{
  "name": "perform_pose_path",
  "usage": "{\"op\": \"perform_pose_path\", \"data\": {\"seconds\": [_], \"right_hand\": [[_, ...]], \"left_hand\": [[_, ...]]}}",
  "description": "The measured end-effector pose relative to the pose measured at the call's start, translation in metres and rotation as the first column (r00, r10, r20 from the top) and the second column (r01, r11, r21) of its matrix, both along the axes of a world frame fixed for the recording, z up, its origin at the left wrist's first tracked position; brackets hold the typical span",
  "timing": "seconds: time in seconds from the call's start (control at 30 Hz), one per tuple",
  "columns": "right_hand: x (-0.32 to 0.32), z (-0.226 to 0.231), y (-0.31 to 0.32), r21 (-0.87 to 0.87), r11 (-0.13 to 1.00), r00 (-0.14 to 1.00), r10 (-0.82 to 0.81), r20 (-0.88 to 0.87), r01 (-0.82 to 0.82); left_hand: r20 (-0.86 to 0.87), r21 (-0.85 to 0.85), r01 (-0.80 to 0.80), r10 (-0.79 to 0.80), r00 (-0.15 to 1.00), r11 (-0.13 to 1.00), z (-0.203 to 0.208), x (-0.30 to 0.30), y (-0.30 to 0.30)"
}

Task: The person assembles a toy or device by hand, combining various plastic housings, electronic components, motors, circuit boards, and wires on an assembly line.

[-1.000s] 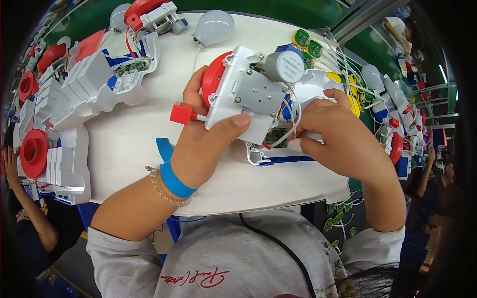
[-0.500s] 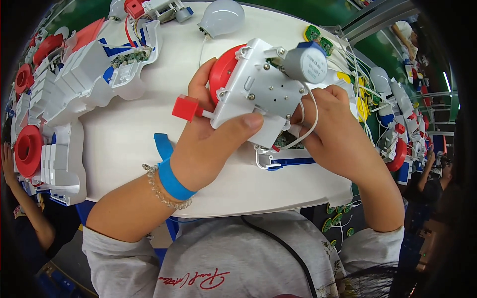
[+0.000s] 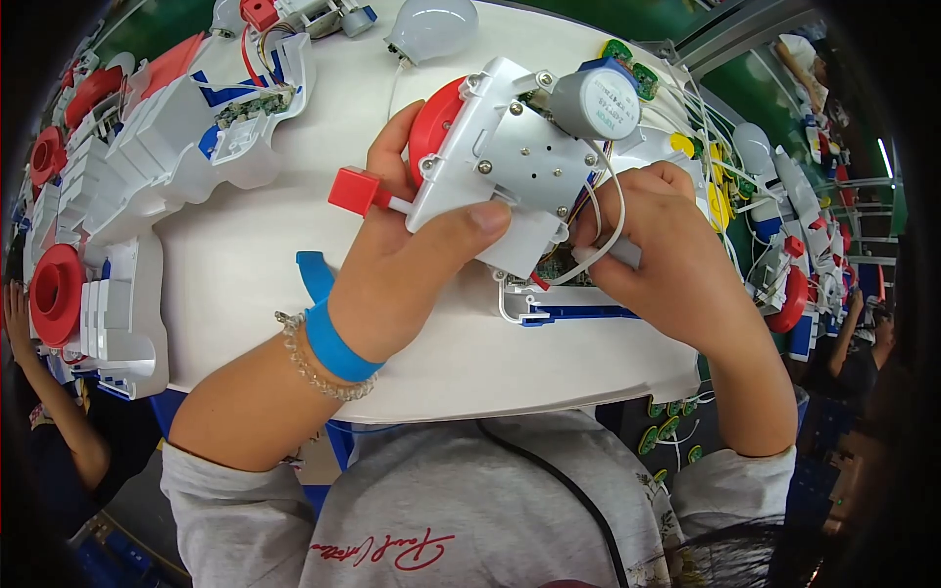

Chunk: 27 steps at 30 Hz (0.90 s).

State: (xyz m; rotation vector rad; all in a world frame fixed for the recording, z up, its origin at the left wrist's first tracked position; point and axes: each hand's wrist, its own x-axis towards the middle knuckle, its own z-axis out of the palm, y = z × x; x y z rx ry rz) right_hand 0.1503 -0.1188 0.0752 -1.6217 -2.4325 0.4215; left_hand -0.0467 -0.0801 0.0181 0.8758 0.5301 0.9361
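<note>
My left hand (image 3: 407,260) grips a white plastic motor unit (image 3: 453,191), its thumb across the near face and its fingers behind. The unit carries a metal plate with screws (image 3: 537,169), a round silver motor (image 3: 600,106), a red disc (image 3: 433,127) and a red square knob (image 3: 354,190). A white cable (image 3: 619,227) loops from the motor side toward my right hand (image 3: 659,245). Those right fingers are pinched at the cable and thin coloured wires; what exactly they hold is partly hidden. Beneath sits a white housing with a blue strip (image 3: 578,314) and a green circuit board (image 3: 557,265).
White housings with red rings (image 3: 59,296) line the table's left side. A bulb-shaped white part (image 3: 434,29) lies at the far edge. Green round boards (image 3: 644,80), white cables and yellow parts (image 3: 719,204) crowd the right. Co-workers are at both sides.
The motor unit and my left hand have shifted slightly up and left. My right hand stays at the wires beside the unit, with only a small movement.
</note>
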Motion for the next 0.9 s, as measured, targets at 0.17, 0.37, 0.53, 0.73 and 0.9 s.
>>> {"op": "perform_pose_path", "data": {"seconds": [0.17,0.37,0.53,0.73,0.9], "right_hand": [[-0.005,-0.003,0.001,0.022,0.999,0.999,-0.032,-0.008,0.032],[-0.01,-0.002,0.003,0.046,0.999,0.998,0.005,0.058,-0.007],[-0.011,-0.008,0.001,0.145,0.989,0.991,-0.004,0.131,-0.015],[-0.008,-0.014,0.0,0.152,0.988,0.993,-0.017,0.119,-0.001],[-0.005,-0.016,0.0,0.219,0.974,0.995,0.039,0.095,-0.059]], "left_hand": [[-0.015,0.032,-0.012,0.013,1.0,0.999,-0.002,0.0,0.001],[-0.11,0.096,-0.033,0.043,0.993,0.995,0.001,-0.001,-0.002],[-0.211,0.176,-0.041,0.078,0.974,0.984,0.003,-0.002,-0.002],[-0.25,0.19,-0.03,0.077,0.965,0.981,0.003,-0.002,0.002],[-0.259,0.216,-0.043,0.1,0.961,0.975,0.004,0.0,0.002]]}}
